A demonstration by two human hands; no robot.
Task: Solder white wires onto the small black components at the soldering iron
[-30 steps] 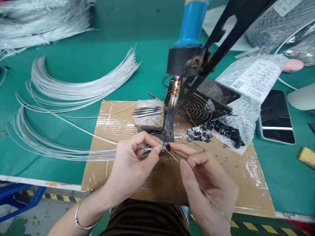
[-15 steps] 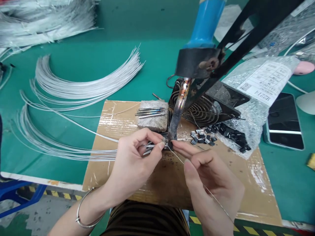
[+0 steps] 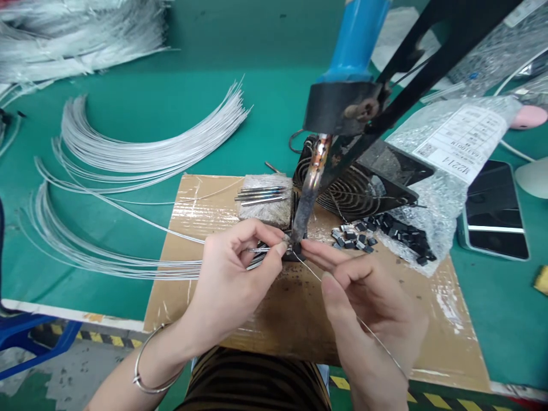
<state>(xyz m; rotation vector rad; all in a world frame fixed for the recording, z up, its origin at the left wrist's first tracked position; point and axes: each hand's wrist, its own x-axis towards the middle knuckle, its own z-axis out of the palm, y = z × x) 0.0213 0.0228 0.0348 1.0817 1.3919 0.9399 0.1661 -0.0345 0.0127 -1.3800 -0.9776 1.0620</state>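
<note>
A soldering iron with a blue handle (image 3: 356, 43) is clamped tip-down, its dark tip (image 3: 301, 220) ending between my hands. My left hand (image 3: 242, 271) pinches the end of a thin white wire beside that tip; my fingers hide the exact joint. Between thumb and fingers, my right hand (image 3: 372, 302) holds a thin strand of solder wire (image 3: 309, 268), whose front end reaches the tip. White wires (image 3: 180, 269) run from the left to beneath my left hand. Small black connectors (image 3: 355, 235) lie to the right of the tip.
Spare metal tips rest on a grey block (image 3: 265, 214) behind my left hand. Beside the iron stands a black fan (image 3: 355, 188). A bundle of white wires (image 3: 154, 151) lies at the left. Bubble wrap (image 3: 428, 200) and a phone (image 3: 494, 211) are at the right, cardboard (image 3: 184, 302) underneath.
My right hand has shifted very slightly right and down with the solder wire, its fingertips a little farther from the tip. My left hand stays nearly still.
</note>
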